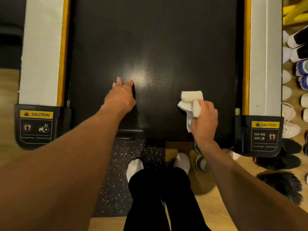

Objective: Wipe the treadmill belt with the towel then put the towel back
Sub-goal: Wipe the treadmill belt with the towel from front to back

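Observation:
The black treadmill belt [155,39] fills the middle of the head view, with a bright glare patch near its rear end. My right hand [204,119] grips a bunched white towel [191,100] and holds it against the belt at the right rear. My left hand [122,93] rests on the belt to the left of the glare, fingers stretched forward and holding nothing.
White side rails [41,52] [265,52] with yellow strips flank the belt; black end caps carry caution labels [36,125] [265,135]. Several shoes [295,67] line the floor on the right. My feet in white socks [134,169] stand behind the treadmill on a speckled mat [116,172].

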Available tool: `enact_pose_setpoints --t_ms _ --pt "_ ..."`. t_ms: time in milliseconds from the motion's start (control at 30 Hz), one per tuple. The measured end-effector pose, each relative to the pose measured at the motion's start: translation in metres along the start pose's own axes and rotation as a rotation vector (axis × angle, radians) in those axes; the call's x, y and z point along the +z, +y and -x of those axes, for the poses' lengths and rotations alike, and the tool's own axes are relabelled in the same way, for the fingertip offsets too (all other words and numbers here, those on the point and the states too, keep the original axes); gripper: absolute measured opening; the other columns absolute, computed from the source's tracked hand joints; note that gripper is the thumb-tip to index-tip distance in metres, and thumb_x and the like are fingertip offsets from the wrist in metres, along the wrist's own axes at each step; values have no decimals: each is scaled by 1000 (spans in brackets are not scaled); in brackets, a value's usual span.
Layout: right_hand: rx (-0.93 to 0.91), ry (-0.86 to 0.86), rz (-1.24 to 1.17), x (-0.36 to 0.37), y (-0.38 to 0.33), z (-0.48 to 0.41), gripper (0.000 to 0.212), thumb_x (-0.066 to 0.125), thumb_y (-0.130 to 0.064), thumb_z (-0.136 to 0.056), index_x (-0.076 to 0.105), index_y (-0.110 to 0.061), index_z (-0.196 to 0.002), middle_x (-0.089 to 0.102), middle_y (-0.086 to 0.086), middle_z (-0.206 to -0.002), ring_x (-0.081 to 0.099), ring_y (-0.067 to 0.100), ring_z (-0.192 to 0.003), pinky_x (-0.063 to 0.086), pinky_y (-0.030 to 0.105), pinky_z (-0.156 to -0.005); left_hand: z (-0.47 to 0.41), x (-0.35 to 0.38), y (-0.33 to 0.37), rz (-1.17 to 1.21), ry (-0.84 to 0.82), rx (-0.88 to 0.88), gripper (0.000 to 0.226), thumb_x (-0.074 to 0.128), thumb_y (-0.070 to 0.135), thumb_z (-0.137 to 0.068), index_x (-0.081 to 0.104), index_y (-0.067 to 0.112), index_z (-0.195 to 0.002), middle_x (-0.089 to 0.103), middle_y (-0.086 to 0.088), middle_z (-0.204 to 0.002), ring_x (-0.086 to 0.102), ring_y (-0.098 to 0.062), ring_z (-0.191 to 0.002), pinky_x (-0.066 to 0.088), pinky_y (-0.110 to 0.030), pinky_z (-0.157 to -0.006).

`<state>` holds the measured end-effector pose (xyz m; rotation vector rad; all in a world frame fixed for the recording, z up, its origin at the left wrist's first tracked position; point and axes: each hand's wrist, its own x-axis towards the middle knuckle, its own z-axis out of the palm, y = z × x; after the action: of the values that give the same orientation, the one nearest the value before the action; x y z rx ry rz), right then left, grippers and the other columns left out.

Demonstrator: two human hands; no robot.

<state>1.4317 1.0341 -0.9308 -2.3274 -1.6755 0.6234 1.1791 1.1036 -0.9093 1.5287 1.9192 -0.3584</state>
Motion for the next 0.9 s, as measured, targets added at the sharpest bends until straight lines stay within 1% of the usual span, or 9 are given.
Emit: enact_pose_setpoints --t_ms 167,367,433,500,567,633,767,833,900 --pt "-484 -416 -56 38 -45 60 49 75 -3 -76 65 -20 -121 59 2 -124 52 26 -106 41 27 -91 12 -1 -49 -36 -52 -92 74 56 12 -91 19 29 -153 8 -14 -160 25 -39 -142 30 -51 -113" --pt "-156 -52 -109 50 -74 29 43 73 -5 -79 63 -13 -120 56 9 -125 52 31 -105 35 24 -87 22 -6 -74 -8 -75 10 75 53 9 -92 16 26 -154 6 -11 -162 24 -33 -144 24 -44 -115" --pt "-263 -134 -24 62 -87 47 48 75 -1 -76 63 -15 -120 54 7 -126 50 30 -107 42 31 -92 21 -11 -83 -47 -69 40 73 54 8 -92 18 21 -154 11 -10 -161 23 -31 -145 24 -42 -116" --pt "-525 -322 -25 70 -99 71 50 77 -1 -73 64 -17 -119 55 5 -123 49 28 -104 44 33 -90 22 -18 -92 -98 -80 54 70 55 9 -92 22 19 -153 16 -11 -160 26 -31 -144 26 -42 -116" --pt "-632 -515 -6 71 -111 77 48 75 -4 -77 64 -20 -121 54 2 -125 47 25 -108 46 35 -91 23 -23 -102 -151 -102 54 67 55 9 -93 25 18 -152 23 -12 -157 29 -32 -141 27 -42 -114" --pt "-584 -395 -60 74 -129 60 44 75 -6 -78 66 -17 -119 56 5 -123 49 27 -106 48 39 -89 25 -24 -112 -230 -109 63 66 54 7 -92 27 17 -151 28 -13 -155 27 -32 -143 25 -42 -116" --pt "-393 -173 -111 93 -171 31 39 57 -18 -79 67 -10 -116 60 11 -114 50 31 -99 39 30 -85 27 -26 -144 -544 -25 127 67 58 16 -92 27 20 -151 14 -14 -160 2 -34 -148 2 -54 -118" --pt "-517 -233 -47 106 -181 50 40 70 -5 -75 67 -12 -114 60 10 -113 52 34 -100 42 33 -87 30 -28 -162 -631 0 102 68 59 19 -91 26 23 -150 -1 -15 -161 -9 -37 -147 -2 -60 -115" --pt "-661 -443 -19 108 -183 78 49 74 1 -72 65 -13 -119 59 8 -119 49 32 -107 46 41 -91 32 -26 -177 -583 4 39 72 61 16 -90 24 24 -151 -14 -16 -160 -13 -41 -146 8 -62 -116"
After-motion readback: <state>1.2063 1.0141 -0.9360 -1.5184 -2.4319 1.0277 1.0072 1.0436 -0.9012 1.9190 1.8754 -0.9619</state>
